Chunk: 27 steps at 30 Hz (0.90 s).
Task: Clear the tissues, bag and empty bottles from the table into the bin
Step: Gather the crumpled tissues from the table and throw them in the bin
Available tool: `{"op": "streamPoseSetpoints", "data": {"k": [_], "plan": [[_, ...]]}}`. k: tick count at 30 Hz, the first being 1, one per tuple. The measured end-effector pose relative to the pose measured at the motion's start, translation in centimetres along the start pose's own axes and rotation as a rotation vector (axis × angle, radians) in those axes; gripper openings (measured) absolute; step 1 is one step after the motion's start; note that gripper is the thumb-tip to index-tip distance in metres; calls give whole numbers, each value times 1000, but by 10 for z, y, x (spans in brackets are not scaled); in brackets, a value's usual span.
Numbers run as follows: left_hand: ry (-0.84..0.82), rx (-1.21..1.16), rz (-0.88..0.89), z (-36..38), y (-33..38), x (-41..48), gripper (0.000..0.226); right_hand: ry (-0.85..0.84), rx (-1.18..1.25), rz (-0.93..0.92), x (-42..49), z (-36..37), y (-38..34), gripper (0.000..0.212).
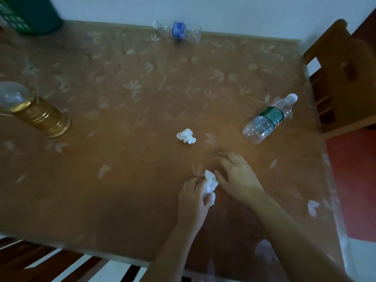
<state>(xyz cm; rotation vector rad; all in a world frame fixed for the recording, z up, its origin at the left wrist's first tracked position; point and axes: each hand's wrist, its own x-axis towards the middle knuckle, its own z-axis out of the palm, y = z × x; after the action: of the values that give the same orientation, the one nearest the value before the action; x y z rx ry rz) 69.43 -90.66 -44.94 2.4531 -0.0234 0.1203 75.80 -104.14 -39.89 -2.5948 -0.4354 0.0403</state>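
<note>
My left hand (192, 198) is closed around a crumpled white tissue (210, 185) near the front middle of the table. Just right of it, my right hand (237, 175) rests flat with fingers spread, holding nothing. A second crumpled tissue (186, 136) lies a little farther out on the table. An empty bottle with a green label (269, 119) lies on its side at the right. Another empty bottle with a blue label (179, 30) lies on its side at the far edge by the wall. The green bin (34, 15) stands at the far left corner.
The table (122, 180) wears a brown cloth with a pale leaf pattern. A gold cylinder with a clear dome top (38, 115) stands at the left. A wooden chair (341, 78) sits at the right side, and slats of another chair (50, 263) show at the front left.
</note>
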Motion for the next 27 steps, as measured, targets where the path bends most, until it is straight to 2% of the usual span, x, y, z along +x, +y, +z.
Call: {"op": "streamPoseSetpoints", "data": {"k": [5, 8, 11, 15, 20, 27], "plan": [[39, -58, -44, 1, -7, -1, 17, -15, -1, -21, 11, 9, -3, 34], [50, -55, -82, -3, -14, -1, 18, -31, 5, -37, 20, 14, -6, 34], [91, -89, -165, -13, -21, -2, 23, -53, 10, -54, 30, 21, -8, 37], [193, -190, -313, -37, -29, 0, 17, -52, 44, -63, 48, 31, -15, 42], [263, -300, -426, -61, -38, -6, 12, -47, 148, 11, 72, 47, -18, 45], [297, -289, -502, -72, -48, -19, 15, -5, 235, 62, 98, 67, -23, 45]]}}
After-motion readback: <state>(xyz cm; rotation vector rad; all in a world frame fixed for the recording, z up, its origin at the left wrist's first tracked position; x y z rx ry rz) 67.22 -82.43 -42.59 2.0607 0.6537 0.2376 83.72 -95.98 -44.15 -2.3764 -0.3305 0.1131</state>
